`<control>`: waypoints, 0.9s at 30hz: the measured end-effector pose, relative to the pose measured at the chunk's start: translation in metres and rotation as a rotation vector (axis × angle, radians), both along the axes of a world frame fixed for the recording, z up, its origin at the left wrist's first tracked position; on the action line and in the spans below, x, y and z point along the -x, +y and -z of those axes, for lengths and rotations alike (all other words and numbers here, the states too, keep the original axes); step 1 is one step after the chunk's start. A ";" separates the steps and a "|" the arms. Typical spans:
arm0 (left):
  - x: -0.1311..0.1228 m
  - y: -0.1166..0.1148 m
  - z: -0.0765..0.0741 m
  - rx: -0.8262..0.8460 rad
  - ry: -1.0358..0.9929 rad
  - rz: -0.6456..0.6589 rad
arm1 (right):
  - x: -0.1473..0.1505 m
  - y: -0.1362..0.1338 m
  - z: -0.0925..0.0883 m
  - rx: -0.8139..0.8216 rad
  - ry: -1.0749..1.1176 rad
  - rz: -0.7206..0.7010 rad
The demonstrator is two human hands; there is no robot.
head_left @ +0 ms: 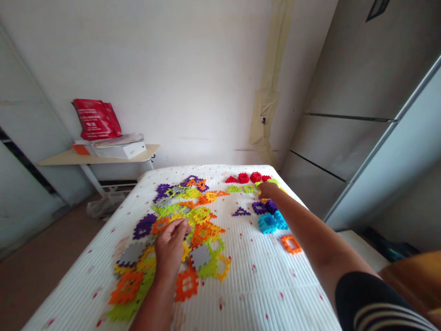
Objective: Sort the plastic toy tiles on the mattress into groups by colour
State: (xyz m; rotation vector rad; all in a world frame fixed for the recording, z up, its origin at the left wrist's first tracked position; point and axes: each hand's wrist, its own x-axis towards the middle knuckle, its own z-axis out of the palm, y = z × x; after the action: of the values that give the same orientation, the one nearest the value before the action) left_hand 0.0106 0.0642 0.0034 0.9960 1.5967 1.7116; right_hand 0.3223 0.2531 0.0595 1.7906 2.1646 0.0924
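My left hand (171,238) is over a spread pile of plastic interlocking tiles, its thumb and fingers drawn together in a pinch. Whatever may be between those fingertips is too small to make out. Around it lie orange tiles (187,285), a grey tile (200,256) and purple tiles (144,225). Stretched to the far right of the bed-like surface, my right hand (270,190) has its fingers bent down and together among green and yellow tiles. Its fingertips are mostly hidden. Closest to it are a green tile (248,189) and a purple tile (259,208).
Red tiles (243,178) sit along the far edge. Blue tiles (268,223), an orange frame tile (291,244) and a purple triangle (241,211) lie right of the pile. A quilted white cover (248,285) lies beneath. A side table (62,158) holds a red bag (96,119).
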 end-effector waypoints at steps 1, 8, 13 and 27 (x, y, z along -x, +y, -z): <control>0.000 0.000 0.001 -0.008 0.005 0.003 | 0.000 -0.001 -0.001 0.004 -0.004 0.003; 0.000 0.002 0.002 -0.044 -0.014 0.018 | 0.017 -0.008 -0.014 -0.064 0.082 -0.058; -0.002 0.000 -0.001 -0.052 -0.023 0.020 | 0.069 -0.012 -0.017 -0.118 0.266 -0.269; 0.000 0.000 -0.007 -0.038 0.010 -0.002 | 0.174 -0.002 0.024 -0.038 0.352 -0.423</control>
State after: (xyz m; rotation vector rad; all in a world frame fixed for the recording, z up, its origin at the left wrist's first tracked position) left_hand 0.0103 0.0638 0.0101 1.0227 1.5778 1.7467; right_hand 0.1484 0.2513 0.0360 1.4218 2.7823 -0.0918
